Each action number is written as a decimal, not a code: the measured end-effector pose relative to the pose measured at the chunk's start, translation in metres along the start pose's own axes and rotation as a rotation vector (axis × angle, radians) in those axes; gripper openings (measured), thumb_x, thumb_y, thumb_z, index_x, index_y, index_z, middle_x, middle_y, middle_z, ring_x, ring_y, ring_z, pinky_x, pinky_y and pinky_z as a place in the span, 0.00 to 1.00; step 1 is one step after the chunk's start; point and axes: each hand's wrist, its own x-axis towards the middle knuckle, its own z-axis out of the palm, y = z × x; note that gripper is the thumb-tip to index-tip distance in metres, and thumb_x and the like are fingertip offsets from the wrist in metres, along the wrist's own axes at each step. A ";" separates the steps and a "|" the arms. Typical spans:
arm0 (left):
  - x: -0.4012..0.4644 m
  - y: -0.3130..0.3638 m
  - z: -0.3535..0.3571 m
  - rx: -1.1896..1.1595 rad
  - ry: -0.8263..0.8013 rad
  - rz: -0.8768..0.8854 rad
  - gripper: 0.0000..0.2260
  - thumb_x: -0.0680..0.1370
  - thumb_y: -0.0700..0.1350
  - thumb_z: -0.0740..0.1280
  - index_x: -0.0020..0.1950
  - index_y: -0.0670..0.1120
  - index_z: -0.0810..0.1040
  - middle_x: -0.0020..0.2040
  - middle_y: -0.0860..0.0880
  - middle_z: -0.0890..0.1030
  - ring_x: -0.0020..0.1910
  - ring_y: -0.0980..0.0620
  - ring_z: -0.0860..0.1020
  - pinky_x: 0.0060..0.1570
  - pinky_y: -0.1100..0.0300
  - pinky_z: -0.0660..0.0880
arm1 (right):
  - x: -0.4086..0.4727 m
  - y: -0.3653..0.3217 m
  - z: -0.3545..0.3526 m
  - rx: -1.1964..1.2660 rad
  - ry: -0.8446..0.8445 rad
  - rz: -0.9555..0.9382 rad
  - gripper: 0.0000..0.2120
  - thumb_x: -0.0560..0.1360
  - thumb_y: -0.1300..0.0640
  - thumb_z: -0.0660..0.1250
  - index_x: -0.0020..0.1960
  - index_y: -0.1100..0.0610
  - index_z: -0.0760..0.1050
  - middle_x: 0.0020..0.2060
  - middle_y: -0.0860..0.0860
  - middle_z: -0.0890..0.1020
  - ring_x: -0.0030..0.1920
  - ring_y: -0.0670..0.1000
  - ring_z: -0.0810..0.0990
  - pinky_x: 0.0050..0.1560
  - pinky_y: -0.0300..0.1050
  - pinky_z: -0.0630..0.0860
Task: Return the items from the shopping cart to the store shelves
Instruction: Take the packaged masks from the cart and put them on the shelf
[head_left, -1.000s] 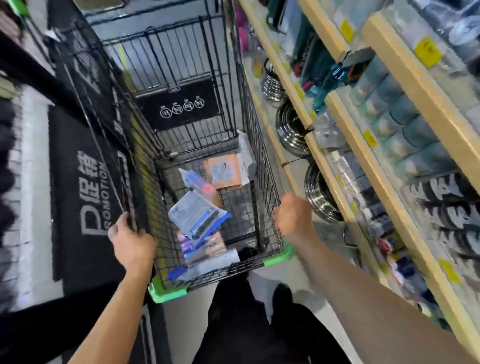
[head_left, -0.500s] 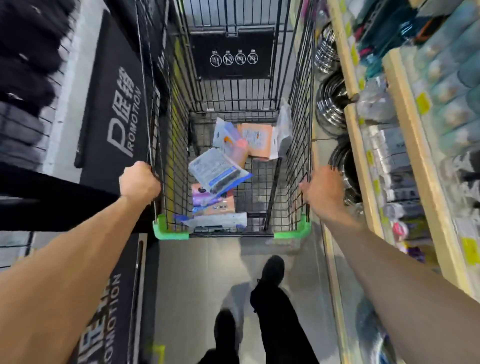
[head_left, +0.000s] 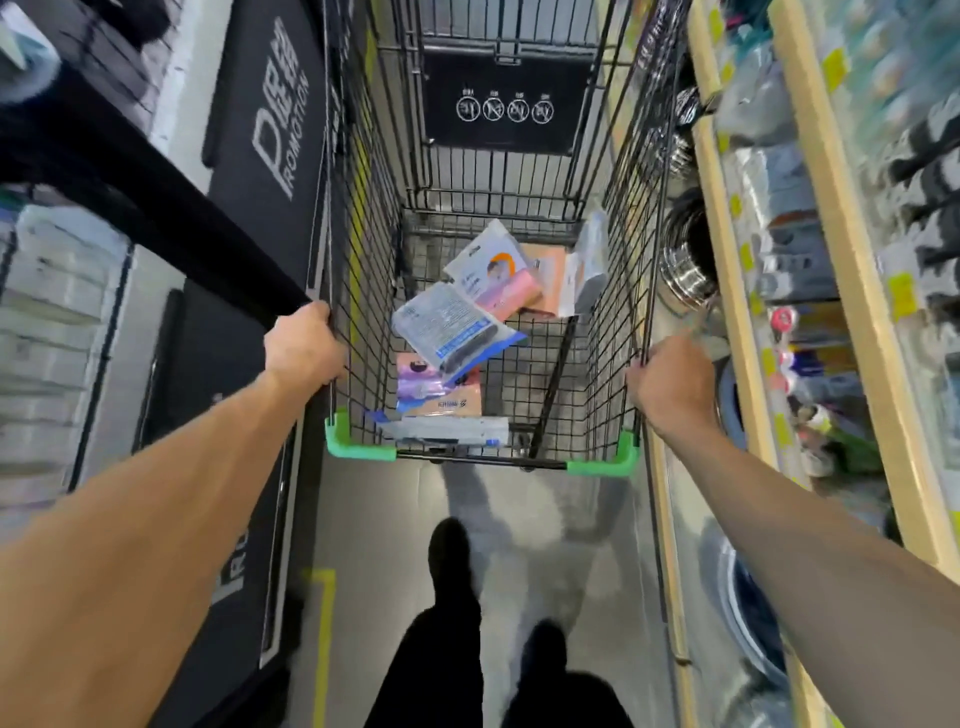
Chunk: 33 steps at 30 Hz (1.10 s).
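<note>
Shopping cart (head_left: 597, 332): black wire basket with green corner guards, standing in the aisle directly ahead of the person, its right side close along the shelves (head_left: 852, 291).

Contents, lying loose on the basket floor:
- Grey-and-blue packet (head_left: 452, 330), tilted, resting on top of the other goods near the middle.
- White-and-pink packet (head_left: 493, 273) with an orange mark, behind the grey one and partly overlapping an orange packet (head_left: 548, 275).
- Clear packet (head_left: 587, 265), standing on edge against the right wire wall.
- Purple packet (head_left: 418, 382) and peach-coloured packet (head_left: 452, 405), partly under the grey one.
- Long flat white packet (head_left: 447, 430), lying across the near end.

Left hand (head_left: 304, 345): fingers curled over the top rail of the cart's left side, gripping it near the rear corner.

Right hand (head_left: 670, 382): fingers wrapped over the top rail of the cart's right side, gripping it near the rear corner.

Black sign (head_left: 501, 101): fixed to the far end of the basket, bearing four round white symbols.

Shelves: pale wood edges with yellow price tags, stocked with blurred packaged goods; steel bowls (head_left: 688, 265) on the lower level beside the cart.

Black mat (head_left: 270, 114): white lettering, on the floor left of the cart.

Floor (head_left: 384, 545): grey; the person's dark trousers and shoes at the near edge.
</note>
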 end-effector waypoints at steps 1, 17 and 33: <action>-0.010 -0.006 0.005 0.004 0.019 0.003 0.05 0.74 0.37 0.67 0.45 0.46 0.74 0.39 0.44 0.85 0.42 0.41 0.85 0.49 0.47 0.83 | -0.009 0.009 0.003 0.004 0.002 -0.002 0.13 0.77 0.65 0.68 0.36 0.63 0.68 0.27 0.49 0.71 0.33 0.54 0.79 0.27 0.36 0.61; -0.270 -0.101 0.069 -0.120 -0.385 -0.220 0.07 0.75 0.36 0.72 0.47 0.41 0.74 0.41 0.41 0.85 0.36 0.45 0.86 0.38 0.51 0.84 | -0.210 0.186 0.022 -0.099 -0.024 -0.096 0.10 0.77 0.57 0.71 0.45 0.65 0.80 0.27 0.46 0.65 0.27 0.40 0.61 0.25 0.31 0.53; -0.355 -0.092 0.166 0.308 -0.561 0.240 0.18 0.74 0.46 0.74 0.61 0.43 0.77 0.57 0.44 0.82 0.54 0.44 0.82 0.56 0.50 0.79 | -0.283 0.163 0.128 0.336 -0.058 -0.296 0.09 0.74 0.59 0.69 0.54 0.56 0.80 0.40 0.49 0.79 0.44 0.52 0.80 0.48 0.44 0.77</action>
